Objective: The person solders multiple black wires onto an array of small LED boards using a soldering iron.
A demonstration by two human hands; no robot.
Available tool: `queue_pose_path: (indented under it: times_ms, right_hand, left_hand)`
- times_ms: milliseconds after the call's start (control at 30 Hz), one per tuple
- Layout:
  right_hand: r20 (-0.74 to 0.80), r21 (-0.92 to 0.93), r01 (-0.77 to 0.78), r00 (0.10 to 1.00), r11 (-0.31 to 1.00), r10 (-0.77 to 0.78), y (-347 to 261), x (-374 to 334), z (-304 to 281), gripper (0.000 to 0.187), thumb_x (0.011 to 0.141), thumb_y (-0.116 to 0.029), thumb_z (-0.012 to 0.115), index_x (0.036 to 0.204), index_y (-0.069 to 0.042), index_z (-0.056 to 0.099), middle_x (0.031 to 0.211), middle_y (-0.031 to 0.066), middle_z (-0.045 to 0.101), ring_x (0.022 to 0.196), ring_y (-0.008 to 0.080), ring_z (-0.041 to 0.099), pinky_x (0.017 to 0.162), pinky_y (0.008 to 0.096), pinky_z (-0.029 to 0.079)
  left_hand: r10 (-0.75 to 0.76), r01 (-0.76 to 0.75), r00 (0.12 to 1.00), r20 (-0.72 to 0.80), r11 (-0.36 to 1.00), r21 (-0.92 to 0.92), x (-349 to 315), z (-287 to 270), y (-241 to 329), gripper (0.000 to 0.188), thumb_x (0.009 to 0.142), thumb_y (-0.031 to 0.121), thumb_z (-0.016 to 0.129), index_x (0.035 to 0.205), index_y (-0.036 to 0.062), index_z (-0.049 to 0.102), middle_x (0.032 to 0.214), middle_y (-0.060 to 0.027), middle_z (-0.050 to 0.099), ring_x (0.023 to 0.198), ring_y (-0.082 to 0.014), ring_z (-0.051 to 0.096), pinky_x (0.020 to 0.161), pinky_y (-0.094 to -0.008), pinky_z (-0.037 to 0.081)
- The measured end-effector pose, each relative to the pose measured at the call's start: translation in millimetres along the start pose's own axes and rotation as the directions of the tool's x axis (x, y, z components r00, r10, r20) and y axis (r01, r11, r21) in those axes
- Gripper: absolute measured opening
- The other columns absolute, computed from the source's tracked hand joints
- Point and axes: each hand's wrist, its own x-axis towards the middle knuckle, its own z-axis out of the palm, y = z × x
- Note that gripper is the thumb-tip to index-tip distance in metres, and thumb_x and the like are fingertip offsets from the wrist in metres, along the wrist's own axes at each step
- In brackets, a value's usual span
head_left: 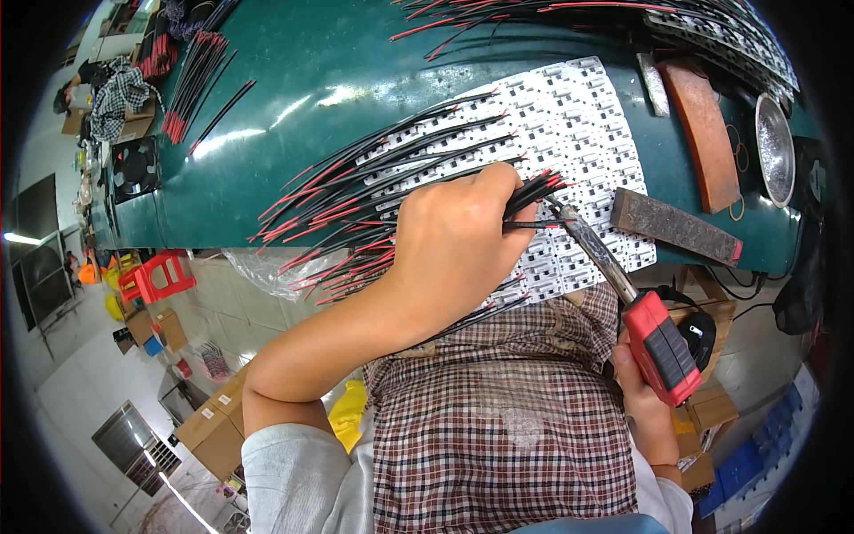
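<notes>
My left hand is closed around a bundle of black wires with red ends, held over a white circuit board panel. A soldering iron with a red and black handle is gripped in my right hand, lower right. Its metal tip reaches up to the board, close by the held wire ends; whether it touches them I cannot tell. Rows of black and red wires fan out leftward from the panel, past the table's near edge. My left hand hides part of the board.
On the green table, right of the panel, lie a dark block, a reddish-brown block and a round metal dish. More wire bundles lie at far left, near a black fan. Wired panels sit at far right.
</notes>
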Motion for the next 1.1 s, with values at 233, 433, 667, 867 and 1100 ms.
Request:
queue_pose_path:
  times_ms: [233, 433, 667, 867, 1100]
  right_hand:
    - [0.007, 0.014, -0.012, 1.0, 1.0, 0.012, -3.6, 3.9, 0.0, 0.021, 0.074, -0.006, 0.073, 0.093, 0.001, 0.067, 0.081, 0.0143, 0.065, 0.066, 0.0313, 0.063, 0.063, 0.0359, 0.051]
    - [-0.046, -0.017, -0.008, 0.999, 1.0, 0.007, 7.1, -9.6, -2.7, 0.021, 0.073, -0.006, 0.075, 0.092, 0.0, 0.066, 0.082, 0.014, 0.065, 0.067, 0.0319, 0.064, 0.063, 0.0367, 0.051]
    - [-0.043, -0.048, 0.077, 0.996, 0.996, -0.079, 4.6, -6.6, -0.8, 0.02, 0.074, -0.008, 0.075, 0.091, 0.0, 0.066, 0.082, 0.0131, 0.065, 0.067, 0.0317, 0.063, 0.062, 0.0367, 0.051]
    - [-0.015, -0.019, 0.03, 0.999, 0.999, -0.03, 2.7, -6.2, 0.0, 0.021, 0.074, -0.007, 0.074, 0.093, 0.0, 0.067, 0.081, 0.0134, 0.064, 0.066, 0.0323, 0.063, 0.062, 0.0365, 0.051]
    - [0.01, -0.051, 0.003, 1.0, 0.999, -0.003, -3.2, -1.4, -2.9, 0.022, 0.073, -0.007, 0.074, 0.092, 0.0, 0.067, 0.08, 0.0137, 0.065, 0.065, 0.0319, 0.063, 0.061, 0.0363, 0.051]
  left_hand:
    - [0.031, -0.031, 0.999, -0.037, 1.0, 0.006, 0.2, 3.1, -1.1, 0.021, 0.077, 0.012, 0.081, 0.08, 0.0033, 0.062, 0.065, -0.0121, 0.063, 0.054, -0.0295, 0.062, 0.05, -0.0381, 0.047]
    - [0.029, -0.028, 1.0, -0.011, 0.999, 0.025, 0.5, 1.9, -0.8, 0.021, 0.076, 0.012, 0.08, 0.079, 0.0034, 0.061, 0.064, -0.0114, 0.062, 0.054, -0.0291, 0.062, 0.049, -0.038, 0.046]
    - [0.017, -0.014, 0.998, 0.052, 0.998, -0.06, 7.2, -6.2, -3.4, 0.014, 0.076, 0.011, 0.077, 0.083, 0.0038, 0.067, 0.07, -0.011, 0.068, 0.059, -0.0258, 0.067, 0.056, -0.0345, 0.052]
    - [-0.061, 0.071, 0.987, 0.151, 0.995, -0.064, 10.7, -9.2, -1.1, 0.012, 0.076, 0.012, 0.075, 0.082, 0.0038, 0.069, 0.073, -0.0106, 0.07, 0.062, -0.0232, 0.069, 0.06, -0.0332, 0.053]
    - [-0.041, 0.044, 0.99, 0.137, 0.999, -0.022, 10.1, -7.3, -0.7, 0.013, 0.075, 0.013, 0.076, 0.082, 0.0033, 0.069, 0.073, -0.0107, 0.07, 0.062, -0.0238, 0.068, 0.059, -0.0338, 0.053]
